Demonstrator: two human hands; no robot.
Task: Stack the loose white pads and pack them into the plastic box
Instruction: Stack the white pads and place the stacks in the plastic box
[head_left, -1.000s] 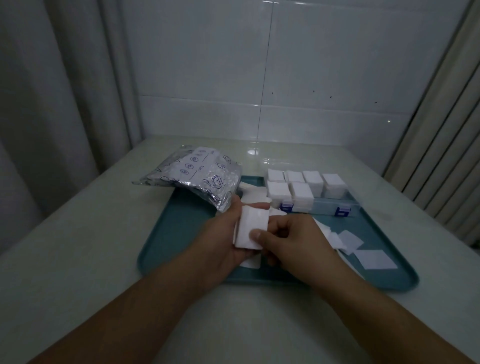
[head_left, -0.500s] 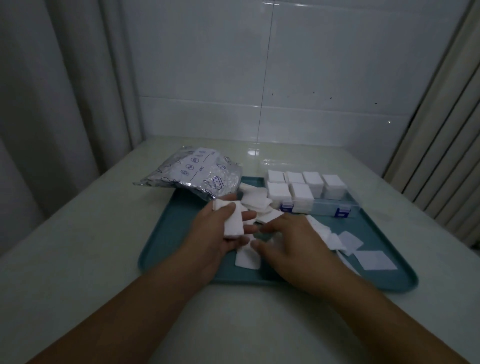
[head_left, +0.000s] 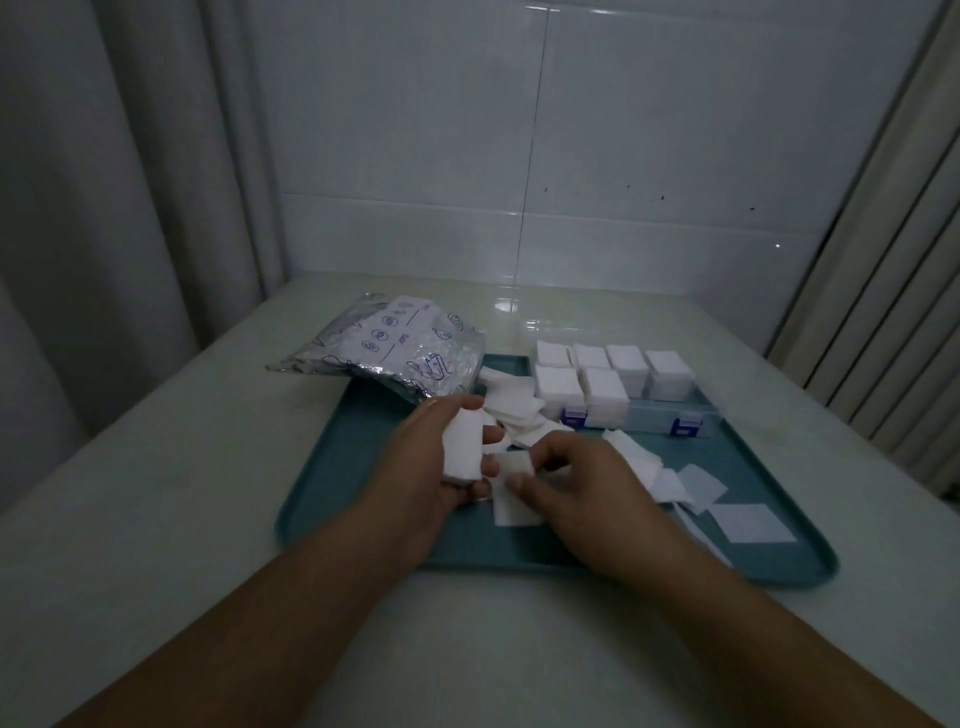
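My left hand grips a small stack of white pads upright over the teal tray. Just to its right, my right hand pinches a single white pad lifted off another pad lying flat on the tray. More loose pads lie heaped behind my hands, and others are scattered at the right. The clear plastic box with blue clasps stands at the tray's back right, with several stacks of pads standing in it.
A crinkled silver bag printed in blue lies across the tray's back left corner and the pale table. A tiled wall rises behind, a curtain hangs at the left and ribbed panels stand at the right.
My left hand has carried its stack down and left toward the tray. My right hand let go of that stack, reached to the tray and now pinches one loose pad.
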